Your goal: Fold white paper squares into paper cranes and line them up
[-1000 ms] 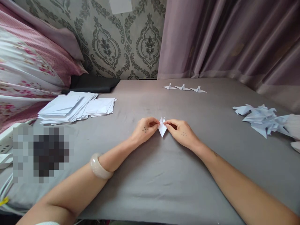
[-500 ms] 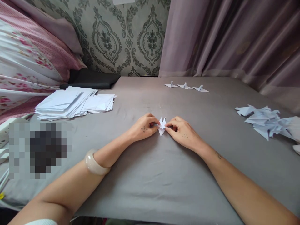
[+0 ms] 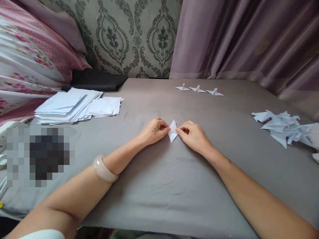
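Observation:
A small folded white origami paper is at the middle of the grey-covered table, its lower tip pointing toward me and narrow points at its far end. My left hand pinches its left edge between thumb and forefinger. On the opposite side, my right hand pinches the right edge in the same way. The other fingers of both hands are curled in. A pale bangle circles my left forearm.
Three folded paper cranes stand in a row at the back. Stacked white paper sheets lie at left beside a black folded item. A heap of folded white paper pieces lies at right. A blurred patch covers something at left.
The paper between my fingers now looks like a flatter, wider diamond, with its far points closer together. My hands stay on both its sides. The whole view has shifted slightly.

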A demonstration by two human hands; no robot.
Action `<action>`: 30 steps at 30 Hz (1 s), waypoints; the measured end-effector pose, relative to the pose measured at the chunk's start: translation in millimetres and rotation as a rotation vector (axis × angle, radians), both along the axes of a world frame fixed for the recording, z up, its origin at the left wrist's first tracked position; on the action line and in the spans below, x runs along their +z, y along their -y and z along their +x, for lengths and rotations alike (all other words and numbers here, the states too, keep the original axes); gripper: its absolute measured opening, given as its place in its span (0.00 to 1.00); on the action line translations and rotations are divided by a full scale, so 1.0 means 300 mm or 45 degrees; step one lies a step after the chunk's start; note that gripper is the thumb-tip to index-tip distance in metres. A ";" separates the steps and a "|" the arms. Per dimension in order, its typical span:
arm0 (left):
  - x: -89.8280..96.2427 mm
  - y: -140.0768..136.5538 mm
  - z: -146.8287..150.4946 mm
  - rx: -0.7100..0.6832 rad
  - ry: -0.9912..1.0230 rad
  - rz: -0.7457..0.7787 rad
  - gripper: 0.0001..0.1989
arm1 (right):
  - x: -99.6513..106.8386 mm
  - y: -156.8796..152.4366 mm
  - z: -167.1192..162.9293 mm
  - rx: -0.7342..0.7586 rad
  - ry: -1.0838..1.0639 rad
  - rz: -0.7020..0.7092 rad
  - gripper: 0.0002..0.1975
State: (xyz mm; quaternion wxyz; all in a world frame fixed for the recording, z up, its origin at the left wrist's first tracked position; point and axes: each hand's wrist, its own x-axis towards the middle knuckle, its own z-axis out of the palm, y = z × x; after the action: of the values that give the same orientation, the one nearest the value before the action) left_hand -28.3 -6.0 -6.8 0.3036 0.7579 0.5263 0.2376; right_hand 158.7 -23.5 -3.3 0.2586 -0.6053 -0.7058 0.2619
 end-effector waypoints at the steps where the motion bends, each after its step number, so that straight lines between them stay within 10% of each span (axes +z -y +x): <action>1: 0.001 -0.001 0.001 0.004 -0.007 -0.004 0.11 | -0.001 -0.001 -0.002 -0.011 0.002 -0.003 0.09; 30: -0.024 0.002 0.006 -0.033 -0.128 0.145 0.06 | -0.019 -0.010 0.001 -0.014 0.079 0.033 0.08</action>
State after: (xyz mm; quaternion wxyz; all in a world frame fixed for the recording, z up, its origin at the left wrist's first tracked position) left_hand -26.4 -6.5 -14.0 0.2360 0.7916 0.5168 0.2249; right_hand 159.0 -20.4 -8.9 0.2458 -0.6135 -0.7136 0.2324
